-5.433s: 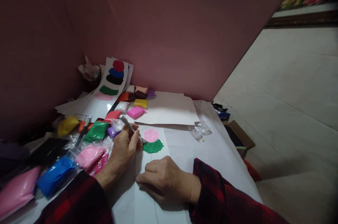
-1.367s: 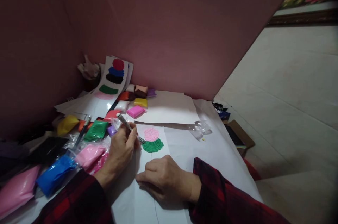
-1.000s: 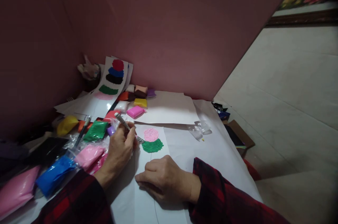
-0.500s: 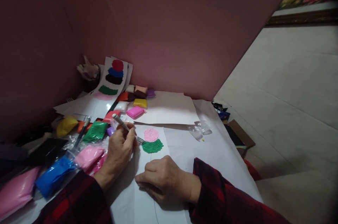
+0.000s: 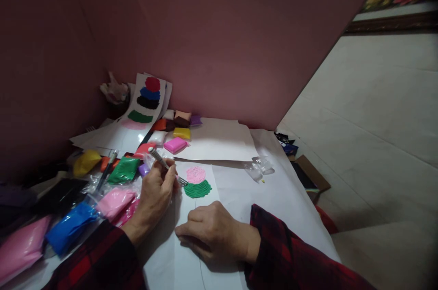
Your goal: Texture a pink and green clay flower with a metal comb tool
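My left hand [image 5: 158, 189] is closed round the handle of a fork [image 5: 158, 157]. The tines touch or hover just over the left edge of a ridged green clay shape [image 5: 198, 189]; I cannot tell which. Directly above that green shape is a round, textured pink clay shape [image 5: 195, 174]. Both lie on a white paper strip [image 5: 186, 262] with a thin drawn line running down it. Below them my right hand [image 5: 215, 233] rests on the strip, its fingers curled and pressed together. Whatever might be under its fingertips is hidden.
Bagged clay packs, including a green pack [image 5: 123, 170] and a blue pack [image 5: 71, 228], crowd the left. A sheet with coloured shapes [image 5: 148, 90] leans at the back. Crumpled clear plastic [image 5: 259, 168] lies at right, near a box [image 5: 310, 171] beyond the table edge.
The fork's handle end has swung slightly to the right, and my left hand has shifted a little with it. My right hand has stayed in place.
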{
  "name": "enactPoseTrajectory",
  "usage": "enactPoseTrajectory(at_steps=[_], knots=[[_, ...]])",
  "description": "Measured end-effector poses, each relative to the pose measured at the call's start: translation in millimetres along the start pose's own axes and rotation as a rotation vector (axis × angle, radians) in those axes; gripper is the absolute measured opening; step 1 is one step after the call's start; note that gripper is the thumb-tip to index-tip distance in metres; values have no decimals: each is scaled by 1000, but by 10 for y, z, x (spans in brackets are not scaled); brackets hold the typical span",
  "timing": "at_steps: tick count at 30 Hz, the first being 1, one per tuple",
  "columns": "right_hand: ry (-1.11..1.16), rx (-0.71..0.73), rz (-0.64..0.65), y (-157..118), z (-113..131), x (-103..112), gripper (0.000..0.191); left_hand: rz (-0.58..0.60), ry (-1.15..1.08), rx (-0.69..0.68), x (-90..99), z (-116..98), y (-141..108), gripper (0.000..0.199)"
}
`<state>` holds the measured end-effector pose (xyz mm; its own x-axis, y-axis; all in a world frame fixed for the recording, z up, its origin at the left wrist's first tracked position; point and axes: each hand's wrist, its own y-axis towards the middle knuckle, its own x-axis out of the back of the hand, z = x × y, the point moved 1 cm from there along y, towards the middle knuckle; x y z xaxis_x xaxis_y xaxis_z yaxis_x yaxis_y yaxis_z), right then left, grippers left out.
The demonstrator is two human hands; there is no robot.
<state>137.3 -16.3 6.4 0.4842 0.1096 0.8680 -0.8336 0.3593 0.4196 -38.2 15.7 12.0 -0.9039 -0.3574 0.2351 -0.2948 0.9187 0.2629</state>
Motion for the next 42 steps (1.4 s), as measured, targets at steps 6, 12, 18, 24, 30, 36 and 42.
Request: enactPoseTrajectory(at_steps=[6,12,18,24,30,36,42], knots=[[1,8,-14,-4,-10,-21,16,-2,-41,-1,-5,-54,-25,16],[-2,11,-13,7,-3,-15,18,58,-105,25,-80,-61,-84,18],[-8,10,-6,18,3,2,18,79,-105,39,-119,-70,-95,20],[-11,18,-3,19,0,-4,19,78,-88,45,-127,-81,-86,20],[-3,11,1,17,1,5,20,76,-81,47,-119,-85,-96,20],[0,15,-20,17,9,7,17,76,-95,47,-122,-81,-93,20],[-9,17,12,9,-1,-12,19,77,-78,40,-119,-82,-84,20]])
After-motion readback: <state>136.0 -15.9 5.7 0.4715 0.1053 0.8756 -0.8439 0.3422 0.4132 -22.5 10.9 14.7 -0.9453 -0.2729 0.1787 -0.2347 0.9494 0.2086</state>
